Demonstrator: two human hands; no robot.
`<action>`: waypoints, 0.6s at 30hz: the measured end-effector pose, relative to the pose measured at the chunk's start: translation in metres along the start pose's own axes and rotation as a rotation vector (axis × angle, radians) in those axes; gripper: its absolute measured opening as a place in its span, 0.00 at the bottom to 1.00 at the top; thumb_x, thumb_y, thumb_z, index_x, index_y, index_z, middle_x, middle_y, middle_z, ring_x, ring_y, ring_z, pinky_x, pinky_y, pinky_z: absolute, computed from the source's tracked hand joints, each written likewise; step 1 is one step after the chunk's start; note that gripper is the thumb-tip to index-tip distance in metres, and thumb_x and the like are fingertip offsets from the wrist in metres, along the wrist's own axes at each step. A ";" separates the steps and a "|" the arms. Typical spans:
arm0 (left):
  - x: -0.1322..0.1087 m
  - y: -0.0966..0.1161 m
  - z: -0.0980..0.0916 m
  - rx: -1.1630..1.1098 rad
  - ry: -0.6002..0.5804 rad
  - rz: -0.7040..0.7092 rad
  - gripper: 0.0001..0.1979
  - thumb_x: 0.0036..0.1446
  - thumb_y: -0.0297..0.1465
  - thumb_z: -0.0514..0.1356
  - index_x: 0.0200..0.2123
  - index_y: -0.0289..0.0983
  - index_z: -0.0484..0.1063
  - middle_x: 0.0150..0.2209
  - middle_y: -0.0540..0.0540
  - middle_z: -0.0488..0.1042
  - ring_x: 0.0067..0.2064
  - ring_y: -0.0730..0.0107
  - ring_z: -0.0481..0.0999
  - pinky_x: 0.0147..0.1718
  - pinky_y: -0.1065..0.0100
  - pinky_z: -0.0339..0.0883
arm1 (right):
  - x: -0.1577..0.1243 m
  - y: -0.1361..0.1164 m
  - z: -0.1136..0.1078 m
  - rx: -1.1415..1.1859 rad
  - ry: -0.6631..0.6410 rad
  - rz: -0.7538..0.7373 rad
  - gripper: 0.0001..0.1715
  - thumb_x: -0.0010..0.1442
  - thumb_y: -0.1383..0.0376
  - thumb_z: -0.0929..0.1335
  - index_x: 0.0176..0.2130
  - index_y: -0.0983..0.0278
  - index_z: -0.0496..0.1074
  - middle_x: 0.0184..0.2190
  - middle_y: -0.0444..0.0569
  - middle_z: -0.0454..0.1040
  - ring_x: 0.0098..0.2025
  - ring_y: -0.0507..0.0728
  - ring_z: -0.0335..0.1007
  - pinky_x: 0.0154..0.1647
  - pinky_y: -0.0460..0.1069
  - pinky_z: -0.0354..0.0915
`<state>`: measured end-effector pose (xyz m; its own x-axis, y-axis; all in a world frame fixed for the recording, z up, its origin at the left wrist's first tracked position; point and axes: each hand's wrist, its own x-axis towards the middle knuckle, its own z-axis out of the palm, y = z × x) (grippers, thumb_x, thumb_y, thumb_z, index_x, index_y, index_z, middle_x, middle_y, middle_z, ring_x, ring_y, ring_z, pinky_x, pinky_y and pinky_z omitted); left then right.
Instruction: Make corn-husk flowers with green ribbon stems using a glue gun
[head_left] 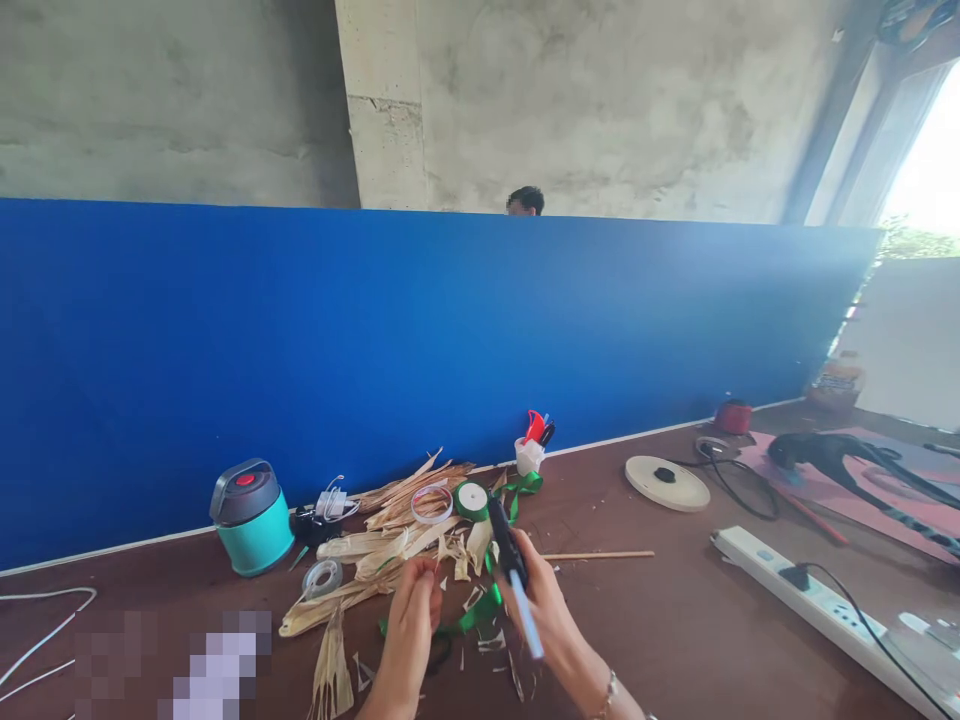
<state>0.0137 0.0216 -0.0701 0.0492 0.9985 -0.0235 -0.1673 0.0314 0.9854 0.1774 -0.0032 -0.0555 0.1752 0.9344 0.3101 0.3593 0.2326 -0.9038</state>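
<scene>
My right hand (541, 592) is wrapped round a black glue gun (508, 535), with a pale glue stick (526, 617) poking out of its rear end toward me. My left hand (411, 612) is closed in a pinch; what sits between thumb and fingertips is too small to make out. Just beyond both hands lie dried corn husks (375, 560) in a loose pile. A spool of green ribbon (472, 500) rests among them, and loose green ribbon (480, 610) runs between my hands. Husk scraps are scattered on the brown table (615, 640).
Rolls of tape (322, 579) lie on the husks' left, near a turquoise jar (253, 530). A white cup (529, 456) holds pens. A thin stick (600, 555), round disc (667, 484) and power strip (795, 590) are rightward. Behind a blue partition (420, 320) a person's head shows.
</scene>
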 end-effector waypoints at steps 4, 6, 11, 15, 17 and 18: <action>0.001 -0.004 -0.002 0.073 0.042 0.072 0.19 0.48 0.48 0.58 0.30 0.38 0.65 0.15 0.59 0.55 0.16 0.76 0.56 0.17 0.73 0.48 | 0.002 -0.014 -0.018 0.341 -0.204 0.238 0.09 0.47 0.62 0.63 0.31 0.64 0.67 0.20 0.41 0.64 0.21 0.51 0.57 0.25 0.46 0.55; 0.002 -0.005 -0.002 0.112 0.053 0.092 0.18 0.49 0.48 0.57 0.30 0.38 0.65 0.14 0.58 0.58 0.17 0.73 0.59 0.19 0.71 0.51 | 0.001 -0.020 -0.025 0.426 -0.286 0.211 0.08 0.46 0.63 0.63 0.29 0.64 0.66 0.19 0.41 0.64 0.20 0.50 0.56 0.24 0.46 0.54; -0.002 0.001 0.001 0.169 0.001 0.078 0.16 0.52 0.46 0.54 0.31 0.38 0.64 0.16 0.51 0.71 0.21 0.66 0.70 0.23 0.67 0.61 | -0.002 -0.029 -0.031 0.509 -0.444 0.167 0.10 0.45 0.61 0.63 0.30 0.65 0.64 0.17 0.41 0.64 0.18 0.49 0.53 0.22 0.46 0.54; -0.008 0.011 0.004 0.212 -0.025 0.059 0.17 0.52 0.47 0.53 0.30 0.39 0.62 0.17 0.50 0.73 0.21 0.64 0.73 0.24 0.66 0.65 | -0.006 -0.031 -0.029 0.475 -0.477 0.212 0.12 0.46 0.60 0.62 0.32 0.65 0.65 0.19 0.41 0.66 0.19 0.50 0.56 0.23 0.46 0.55; -0.011 0.016 0.005 0.224 -0.022 0.062 0.17 0.52 0.47 0.53 0.29 0.39 0.62 0.16 0.50 0.73 0.20 0.65 0.72 0.23 0.66 0.64 | -0.007 -0.032 -0.028 0.419 -0.499 0.233 0.11 0.47 0.61 0.62 0.31 0.64 0.65 0.20 0.42 0.66 0.20 0.51 0.58 0.24 0.46 0.56; -0.012 0.018 0.005 0.223 -0.020 0.060 0.16 0.52 0.47 0.53 0.29 0.39 0.62 0.16 0.50 0.73 0.19 0.65 0.72 0.23 0.67 0.63 | -0.007 -0.032 -0.027 0.385 -0.515 0.239 0.10 0.47 0.62 0.62 0.31 0.64 0.65 0.20 0.42 0.66 0.21 0.51 0.59 0.24 0.46 0.57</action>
<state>0.0152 0.0100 -0.0515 0.0651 0.9972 0.0378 0.0516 -0.0412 0.9978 0.1891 -0.0245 -0.0212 -0.2837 0.9589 -0.0048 -0.0035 -0.0061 -1.0000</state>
